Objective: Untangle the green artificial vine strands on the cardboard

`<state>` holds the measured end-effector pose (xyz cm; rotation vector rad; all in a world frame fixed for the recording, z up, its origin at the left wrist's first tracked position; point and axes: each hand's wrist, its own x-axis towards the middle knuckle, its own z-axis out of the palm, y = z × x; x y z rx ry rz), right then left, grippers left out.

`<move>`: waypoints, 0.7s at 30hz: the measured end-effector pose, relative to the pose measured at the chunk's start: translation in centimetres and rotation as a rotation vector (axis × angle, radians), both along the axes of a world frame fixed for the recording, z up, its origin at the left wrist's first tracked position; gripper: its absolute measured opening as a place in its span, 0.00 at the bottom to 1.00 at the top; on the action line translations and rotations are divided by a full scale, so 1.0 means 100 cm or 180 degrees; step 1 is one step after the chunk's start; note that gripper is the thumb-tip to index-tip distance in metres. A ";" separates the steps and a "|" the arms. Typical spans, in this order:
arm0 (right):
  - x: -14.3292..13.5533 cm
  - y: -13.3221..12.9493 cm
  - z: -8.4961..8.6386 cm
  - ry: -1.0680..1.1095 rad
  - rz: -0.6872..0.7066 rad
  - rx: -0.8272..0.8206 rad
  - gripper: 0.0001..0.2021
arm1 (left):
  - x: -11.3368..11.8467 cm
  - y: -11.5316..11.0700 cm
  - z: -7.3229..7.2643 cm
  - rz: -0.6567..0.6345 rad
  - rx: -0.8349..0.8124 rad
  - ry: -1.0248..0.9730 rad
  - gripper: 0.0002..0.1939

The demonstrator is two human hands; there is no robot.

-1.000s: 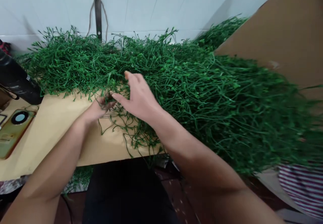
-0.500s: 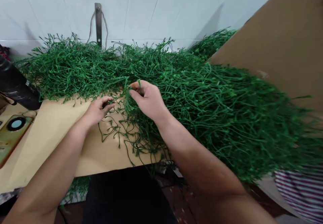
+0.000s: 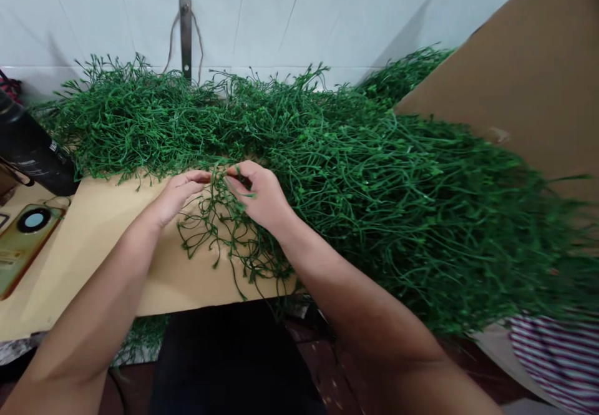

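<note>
Thin green artificial plant stems (image 3: 219,206) with small forked tips hang and lie tangled between my two hands, over a tan cardboard sheet (image 3: 107,234). My left hand (image 3: 180,191) has its fingertips pressed together at the left side of these stems. From the right, my right hand (image 3: 259,196) pinches some stems between thumb and fingers, its fingertips close to the left ones. A large heap of the same green stems (image 3: 374,184) reaches behind and to the right of my right hand. Exactly which stems each hand grips is partly hidden.
A black bottle (image 3: 35,146) stands at the left, with a phone (image 3: 28,246) lying near it. More green stems (image 3: 135,115) line the tiled wall, below a metal bracket (image 3: 186,40). A large cardboard panel (image 3: 524,72) leans at the right. Striped cloth (image 3: 552,359) shows at lower right.
My right hand has moved left and slightly down with stems, closing in on my left hand. My left hand has risen a little, and its fingertips now meet the stems.
</note>
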<state>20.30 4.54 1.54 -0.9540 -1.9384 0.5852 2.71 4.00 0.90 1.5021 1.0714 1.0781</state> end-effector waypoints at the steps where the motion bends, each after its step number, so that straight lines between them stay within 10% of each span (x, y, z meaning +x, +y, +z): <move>1: -0.003 -0.002 -0.001 -0.0143 -0.0031 0.0096 0.08 | 0.003 -0.001 0.000 -0.0065 -0.0086 -0.0164 0.14; 8: -0.013 -0.009 0.003 -0.0488 -0.0388 0.0205 0.12 | 0.011 -0.008 0.006 -0.0252 -0.0147 -0.0460 0.23; 21: -0.020 -0.012 0.000 -0.0510 -0.0138 0.0096 0.07 | 0.010 0.004 -0.008 0.0897 0.0115 -0.0546 0.16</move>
